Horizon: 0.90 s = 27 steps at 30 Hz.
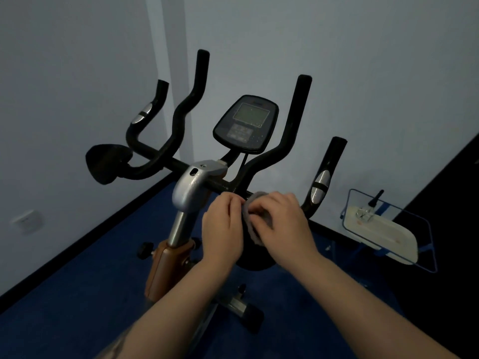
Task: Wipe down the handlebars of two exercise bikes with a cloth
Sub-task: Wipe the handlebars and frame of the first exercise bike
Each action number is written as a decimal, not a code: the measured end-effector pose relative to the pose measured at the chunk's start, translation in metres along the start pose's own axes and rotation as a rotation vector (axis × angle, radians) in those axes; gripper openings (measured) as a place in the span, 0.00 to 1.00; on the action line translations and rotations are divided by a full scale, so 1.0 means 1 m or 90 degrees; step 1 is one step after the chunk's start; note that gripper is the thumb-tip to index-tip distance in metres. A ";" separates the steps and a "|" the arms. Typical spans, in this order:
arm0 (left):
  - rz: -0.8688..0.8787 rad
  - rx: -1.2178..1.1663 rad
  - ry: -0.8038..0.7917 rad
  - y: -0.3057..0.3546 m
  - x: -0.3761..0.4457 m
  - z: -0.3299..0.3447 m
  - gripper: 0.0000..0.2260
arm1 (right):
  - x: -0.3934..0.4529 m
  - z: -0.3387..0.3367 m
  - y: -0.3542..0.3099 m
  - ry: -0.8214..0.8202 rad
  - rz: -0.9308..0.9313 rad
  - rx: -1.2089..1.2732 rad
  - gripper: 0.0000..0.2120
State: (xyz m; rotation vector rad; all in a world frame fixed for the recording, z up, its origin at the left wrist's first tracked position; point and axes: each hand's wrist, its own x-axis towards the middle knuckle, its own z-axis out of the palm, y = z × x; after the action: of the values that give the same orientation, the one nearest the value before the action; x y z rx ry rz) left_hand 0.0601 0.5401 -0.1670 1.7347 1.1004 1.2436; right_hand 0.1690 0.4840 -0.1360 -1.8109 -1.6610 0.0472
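Observation:
One exercise bike stands in front of me, with black handlebars (pixel 261 161) that branch into several upright grips around a dark console (pixel 246 124). A silver clamp (pixel 193 187) joins the bars to the post. A grey cloth (pixel 250 224) sits bunched between my two hands, just below the right side of the crossbar. My left hand (pixel 223 226) pinches the cloth's left edge. My right hand (pixel 282 221) is closed over the cloth from the right. Most of the cloth is hidden by my fingers. No second bike is in view.
A black elbow pad (pixel 106 163) sticks out at the left of the bars. At the right, a blue wire stand (pixel 427 229) carries a white tray (pixel 386 237) with a small bottle (pixel 368 211). The floor is blue; pale walls stand close behind.

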 end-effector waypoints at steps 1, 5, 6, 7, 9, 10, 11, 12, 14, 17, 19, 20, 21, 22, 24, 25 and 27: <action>0.024 0.035 0.009 -0.001 0.002 0.002 0.11 | 0.006 0.001 -0.001 -0.038 -0.019 -0.019 0.06; 0.077 0.086 0.071 -0.003 0.003 0.006 0.10 | 0.011 0.006 -0.003 -0.120 0.022 0.060 0.10; 0.087 0.088 0.081 -0.004 0.003 0.007 0.11 | 0.005 0.007 0.000 -0.089 0.063 0.072 0.11; 0.094 0.090 0.087 -0.005 0.002 0.008 0.11 | -0.005 0.010 0.001 -0.049 0.105 0.061 0.12; 0.095 0.097 0.085 -0.007 -0.001 0.009 0.10 | -0.032 0.017 -0.003 0.022 0.164 -0.025 0.15; 0.095 0.098 0.079 -0.008 -0.002 0.010 0.09 | -0.042 0.020 -0.004 0.035 0.173 -0.075 0.15; 0.096 0.095 0.076 -0.009 -0.003 0.011 0.09 | -0.045 0.021 -0.003 0.023 0.174 -0.105 0.15; 0.097 0.093 0.076 -0.009 -0.003 0.010 0.09 | -0.037 0.019 -0.001 -0.009 0.177 -0.116 0.14; 0.098 0.092 0.081 -0.008 0.001 0.009 0.09 | -0.006 0.010 0.002 -0.104 0.191 -0.096 0.10; 0.080 0.068 0.092 -0.009 0.004 0.009 0.08 | 0.012 0.010 -0.002 -0.112 0.186 -0.050 0.12; 0.052 0.038 0.089 -0.012 -0.002 0.011 0.08 | -0.020 0.017 -0.008 0.000 0.216 -0.014 0.11; 0.038 0.024 0.088 -0.013 -0.006 0.012 0.08 | -0.040 0.018 -0.011 0.040 0.223 -0.016 0.10; 0.029 0.014 0.090 -0.014 -0.008 0.013 0.08 | -0.055 0.018 -0.013 0.053 0.227 -0.034 0.11; 0.028 0.007 0.095 -0.015 -0.008 0.012 0.08 | -0.060 0.016 -0.012 0.044 0.230 -0.050 0.11; 0.038 0.003 0.110 -0.015 -0.003 0.011 0.08 | -0.034 0.012 -0.002 0.002 0.224 -0.086 0.10; 0.043 0.005 0.117 -0.016 -0.001 0.011 0.08 | -0.015 0.009 0.000 -0.034 0.221 -0.088 0.09; 0.036 0.007 0.120 -0.019 0.000 0.012 0.08 | 0.003 0.009 -0.001 -0.060 0.233 -0.032 0.10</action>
State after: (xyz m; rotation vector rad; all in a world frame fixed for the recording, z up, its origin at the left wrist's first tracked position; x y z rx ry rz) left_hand 0.0674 0.5465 -0.1873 1.6942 1.1745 1.4616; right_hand 0.1649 0.4908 -0.1415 -2.1595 -1.3819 0.2559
